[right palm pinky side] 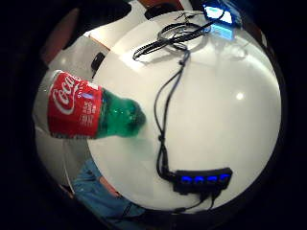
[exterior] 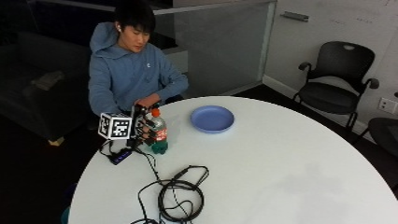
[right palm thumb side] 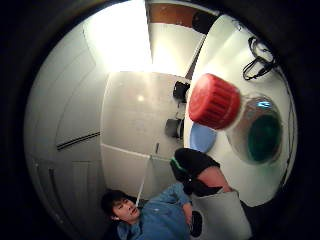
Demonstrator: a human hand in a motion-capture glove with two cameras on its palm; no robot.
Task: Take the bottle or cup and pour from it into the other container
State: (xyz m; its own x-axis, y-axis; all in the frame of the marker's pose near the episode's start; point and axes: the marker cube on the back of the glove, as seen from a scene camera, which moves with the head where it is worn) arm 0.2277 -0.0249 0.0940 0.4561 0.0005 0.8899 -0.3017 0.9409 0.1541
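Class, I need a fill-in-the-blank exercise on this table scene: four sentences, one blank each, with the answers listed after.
1. The gloved right hand grips a bottle that has a ____ cap.
2. The bottle's label is red, and its lower part is ____.
3. The plate on the round table is ____ in colour.
4. The bottle stands ____, its cap on.

Answers: red; green; blue; upright

The clear plastic bottle (exterior: 157,134) has a ribbed red cap (right palm thumb side: 214,101); the white table (exterior: 280,177) looks smooth and glossy.
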